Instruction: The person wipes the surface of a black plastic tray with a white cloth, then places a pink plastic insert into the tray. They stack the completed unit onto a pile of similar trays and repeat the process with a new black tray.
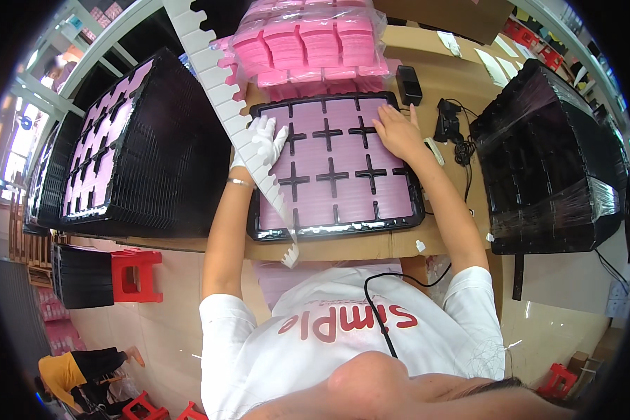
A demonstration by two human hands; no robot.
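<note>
Left hand [266,142], gloved, is resting loosely spread at the left rim; right hand [397,133] is lying fingers extended, upper right; neither is clasping anything. Between them, black tray [339,230] with lilac sheeting [311,155] is sitting on brown table [437,66], pink stack [311,47] standing beyond.

Wearing white short-sleeved T-shirt [329,360] with red lettering [343,320] across front, white glove [267,142] on left hand [264,138], slim silver-toned bracelet [238,182] at left wrist [235,190]. Got black cable [379,315] draped over shirt.
</note>
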